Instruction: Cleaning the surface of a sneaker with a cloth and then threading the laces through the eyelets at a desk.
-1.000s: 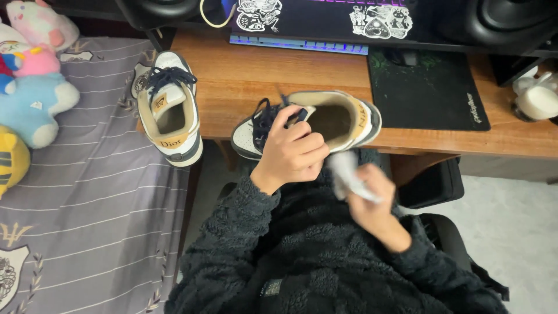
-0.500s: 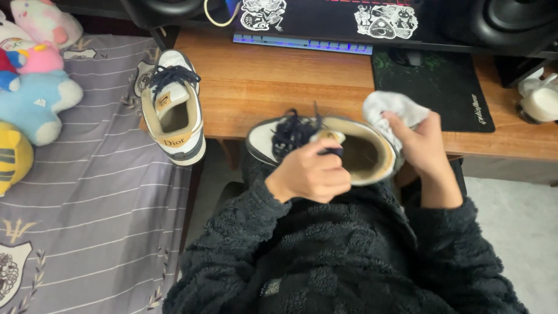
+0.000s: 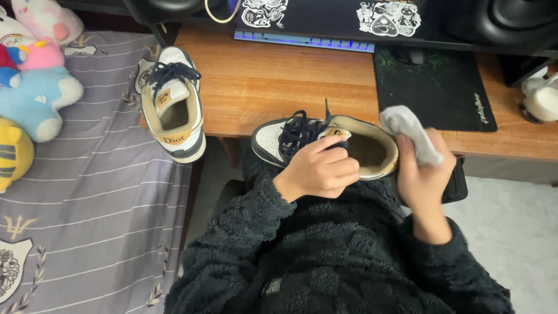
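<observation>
We hold sneaker (image 3: pixel 325 145) in left hand (image 3: pixel 319 171), grip clamped on tongue, at desk (image 3: pixel 273 81) edge above lap. Long axis runs left-right, heel toward right hand (image 3: pixel 424 168). Right grip pinches grey cloth (image 3: pixel 410 131), just beside heel collar, nearer hand.

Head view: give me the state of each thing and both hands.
Held sneaker: laced, gripped at the tongue.
Left hand: shut on held sneaker.
Right hand: shut on grey cloth.
Grey cloth: crumpled, at the heel.
Second sneaker: upright, untouched.
</observation>
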